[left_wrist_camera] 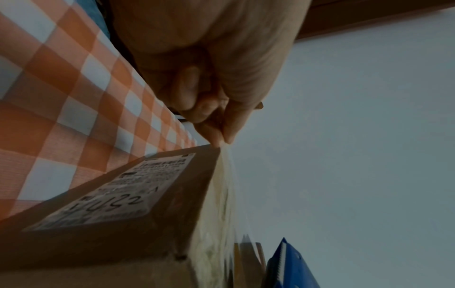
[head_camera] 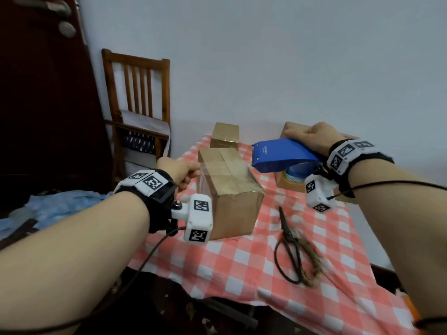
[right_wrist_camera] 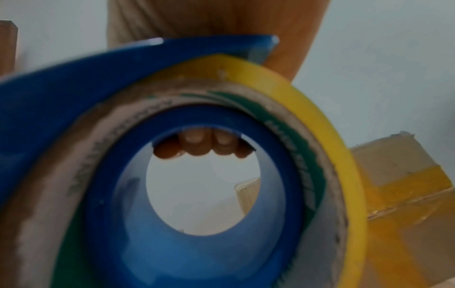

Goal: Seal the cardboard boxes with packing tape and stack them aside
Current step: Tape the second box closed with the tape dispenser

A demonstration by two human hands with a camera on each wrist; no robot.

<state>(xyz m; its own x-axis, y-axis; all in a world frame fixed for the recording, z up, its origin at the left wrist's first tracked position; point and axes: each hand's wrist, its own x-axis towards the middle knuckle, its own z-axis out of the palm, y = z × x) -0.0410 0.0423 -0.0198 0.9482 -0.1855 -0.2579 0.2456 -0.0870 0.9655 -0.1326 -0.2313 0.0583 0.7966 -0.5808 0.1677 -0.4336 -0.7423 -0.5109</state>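
Observation:
A brown cardboard box [head_camera: 232, 189] stands in the middle of the checked table, with a white label on its side [left_wrist_camera: 118, 194]. My left hand [head_camera: 189, 171] is at the box's upper left edge and pinches the end of a clear tape strip [left_wrist_camera: 222, 185] between thumb and fingertips [left_wrist_camera: 219, 134]. The strip runs across the box top toward the blue tape dispenser [head_camera: 283, 157], which my right hand [head_camera: 307, 137] grips from above, just right of the box and off the table. In the right wrist view the yellow tape roll [right_wrist_camera: 327, 136] fills the frame, my fingertips [right_wrist_camera: 204, 146] curled inside its core.
A second taped box [head_camera: 225, 135] sits at the table's back, and a third [head_camera: 289, 186] stands behind the dispenser at the right. Black scissors [head_camera: 290, 245] lie on the red-checked cloth [head_camera: 242, 267] in front. A wooden chair [head_camera: 137, 105] stands at the back left.

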